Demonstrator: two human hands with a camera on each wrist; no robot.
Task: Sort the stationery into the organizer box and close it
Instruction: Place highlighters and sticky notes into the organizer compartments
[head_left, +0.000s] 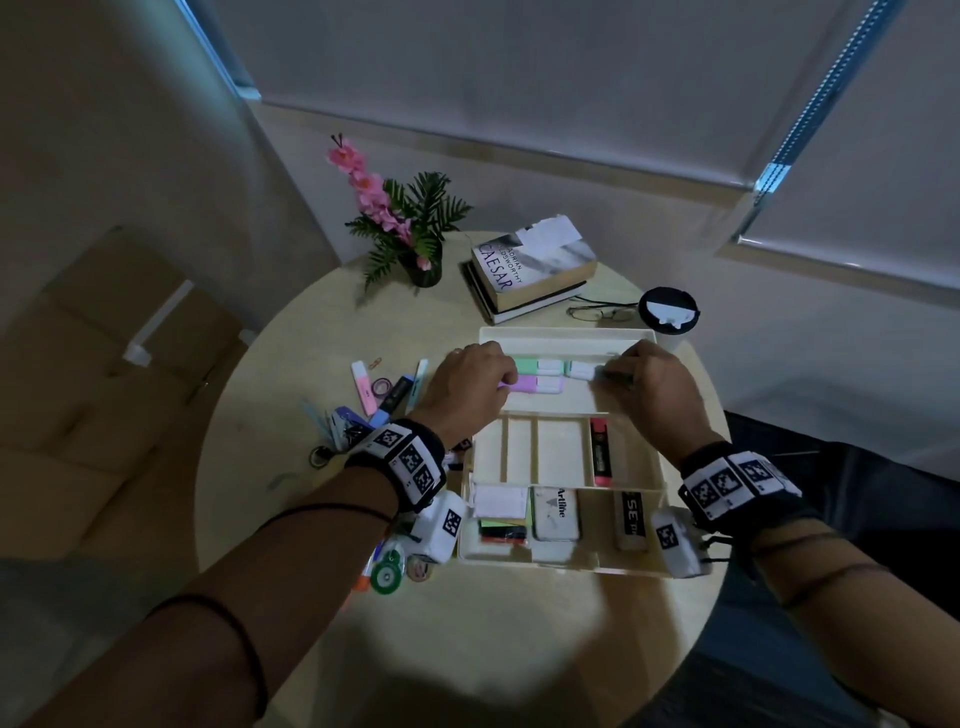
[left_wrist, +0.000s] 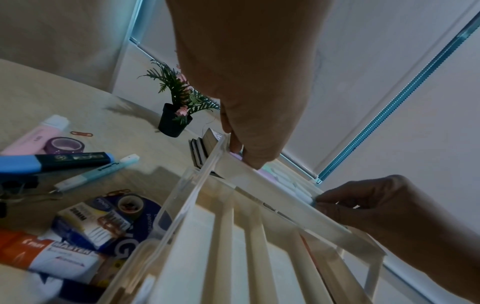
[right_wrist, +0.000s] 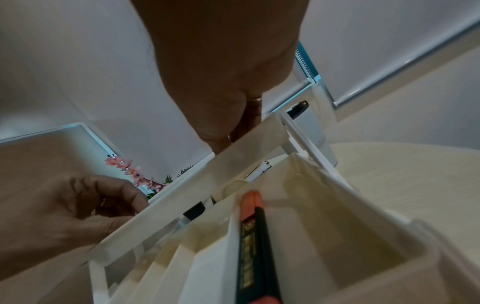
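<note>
The cream organizer box (head_left: 566, 565) lies open on the round table, its far tray (head_left: 566, 332) holding green (head_left: 535, 365), purple (head_left: 535, 385) and mint (head_left: 581, 370) highlighters. My left hand (head_left: 506, 375) curls its fingers over the left ends of the green and purple ones, gripping the purple highlighter. With its fingertips (left_wrist: 320, 200) my right hand (head_left: 609, 372) pinches the mint highlighter's right end. A red highlighter (head_left: 601, 453) lies in a near compartment, also shown in the right wrist view (right_wrist: 253, 236). Sticky notes (head_left: 501, 527) and erasers (head_left: 556, 514) fill the front row.
Loose stationery lies left of the box: a pink highlighter (head_left: 363, 387), a blue highlighter (left_wrist: 52, 162), purple tape (left_wrist: 64, 145), clips and markers. Behind stand a potted plant (head_left: 415, 244), stacked books (head_left: 530, 265), glasses (head_left: 602, 313) and a black-lidded cup (head_left: 669, 310).
</note>
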